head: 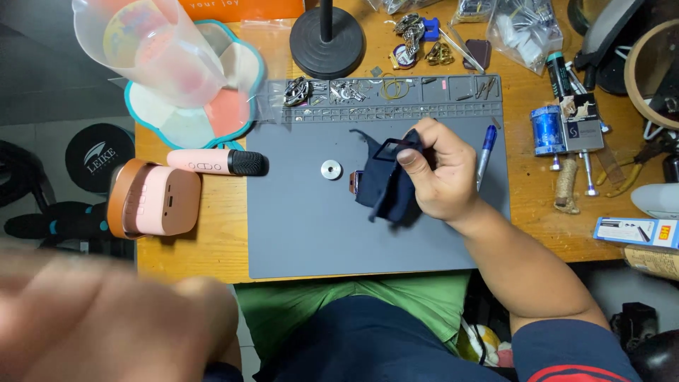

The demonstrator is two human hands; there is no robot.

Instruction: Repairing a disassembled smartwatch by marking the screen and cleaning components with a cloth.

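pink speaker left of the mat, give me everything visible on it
The pink speaker is a small rounded box, matte pink as of plastic, with a tan-brown band or end cap on its left end. A row of small buttons runs along its upper face and a small dark port shows on the side facing the camera. It lies on its side on the wooden table, left of the grey mat and just below the pink microphone. Neither hand touches it.

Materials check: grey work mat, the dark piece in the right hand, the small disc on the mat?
Grey mat: looks like matte silicone or rubber, with moulded trays along its far edge. Dark piece in the right hand: navy fabric, limp and folded; a rigid black frame shows at its top. Disc: probably metal, shiny silver with a centre hole.
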